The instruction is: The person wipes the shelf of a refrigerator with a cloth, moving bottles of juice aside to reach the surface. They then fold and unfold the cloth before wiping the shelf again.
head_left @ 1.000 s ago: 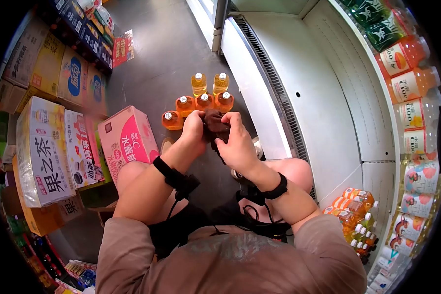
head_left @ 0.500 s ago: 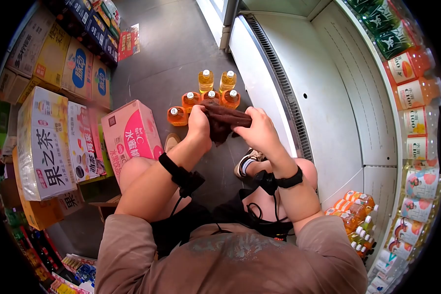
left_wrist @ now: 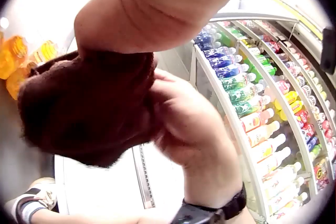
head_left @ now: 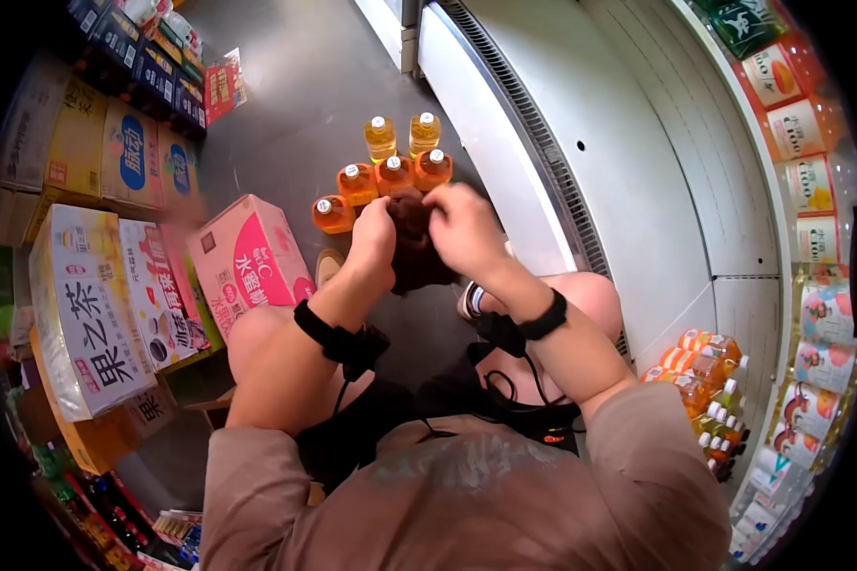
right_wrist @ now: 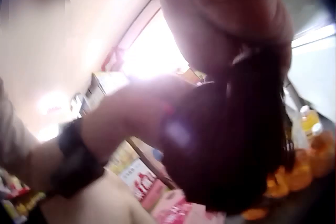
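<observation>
A person crouches on a shop floor and holds a dark brown cloth [head_left: 412, 249] in both hands, in front of the knees. My left hand [head_left: 375, 234] grips its left side and my right hand [head_left: 459, 228] grips its right side, the two close together. The cloth hangs bunched between them. In the left wrist view the brown cloth [left_wrist: 89, 108] fills the middle, with the right hand's fingers [left_wrist: 181, 121] curled into it. The right wrist view is blurred; there the cloth [right_wrist: 231, 140] hangs dark beside the left hand [right_wrist: 134, 111].
Several orange and yellow drink bottles [head_left: 386, 171] stand on the grey floor just beyond the hands. A pink carton [head_left: 248, 262] and stacked boxes [head_left: 86, 305] line the left. An open white cooler [head_left: 581, 162] with shelves of bottles [left_wrist: 252, 87] runs along the right.
Half a second ago the cloth was stretched wide between the hands. The hands have since come together again and the cloth is bunched.
</observation>
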Action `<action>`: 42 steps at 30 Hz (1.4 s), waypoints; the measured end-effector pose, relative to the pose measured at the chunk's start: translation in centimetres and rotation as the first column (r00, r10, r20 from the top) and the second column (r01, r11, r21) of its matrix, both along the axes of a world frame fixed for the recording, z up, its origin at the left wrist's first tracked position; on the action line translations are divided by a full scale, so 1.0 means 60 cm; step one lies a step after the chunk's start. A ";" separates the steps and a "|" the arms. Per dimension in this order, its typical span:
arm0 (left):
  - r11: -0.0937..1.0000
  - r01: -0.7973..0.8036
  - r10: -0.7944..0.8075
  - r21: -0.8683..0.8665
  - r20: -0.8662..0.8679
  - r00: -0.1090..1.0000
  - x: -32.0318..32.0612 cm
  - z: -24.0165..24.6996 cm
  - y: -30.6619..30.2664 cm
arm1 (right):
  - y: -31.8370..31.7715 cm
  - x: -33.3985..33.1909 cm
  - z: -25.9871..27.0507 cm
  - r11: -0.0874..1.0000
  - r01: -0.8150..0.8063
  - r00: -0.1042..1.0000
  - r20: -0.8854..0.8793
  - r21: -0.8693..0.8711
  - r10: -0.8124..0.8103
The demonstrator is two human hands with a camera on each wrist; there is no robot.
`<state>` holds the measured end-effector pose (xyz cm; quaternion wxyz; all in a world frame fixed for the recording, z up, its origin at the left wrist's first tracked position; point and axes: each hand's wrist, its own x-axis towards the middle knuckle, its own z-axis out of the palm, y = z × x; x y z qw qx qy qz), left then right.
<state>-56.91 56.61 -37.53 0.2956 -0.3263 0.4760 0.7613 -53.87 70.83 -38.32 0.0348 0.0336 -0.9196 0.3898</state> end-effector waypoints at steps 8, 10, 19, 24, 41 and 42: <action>0.947 0.110 -0.108 -0.303 0.026 0.994 0.003 0.019 0.000 | 0.031 -0.025 0.027 0.964 0.202 0.979 0.037 -0.171 -0.199; 0.953 0.055 -0.063 -0.297 -0.016 0.998 0.004 0.009 0.000 | 0.017 -0.022 0.062 0.937 0.264 0.881 -0.338 -0.228 -0.331; 0.965 0.236 -0.260 -0.118 -0.272 0.927 -0.055 -0.065 -0.075 | 0.041 -0.034 0.011 0.979 0.200 0.960 -0.206 0.026 -0.191; 0.971 0.039 -0.099 -0.234 -0.248 0.964 -0.045 -0.017 -0.041 | 0.034 -0.035 0.031 0.972 0.230 0.957 -0.169 -0.058 -0.236; 0.570 0.038 -0.426 -0.821 -0.256 0.868 -0.057 -0.035 -0.053 | 0.063 -0.047 0.051 0.960 0.248 0.947 -0.176 -0.131 -0.268; 0.590 0.151 -0.450 -0.793 -0.168 0.877 -0.052 -0.005 -0.050 | 0.062 -0.041 0.058 0.955 0.235 0.969 -0.036 -0.182 -0.245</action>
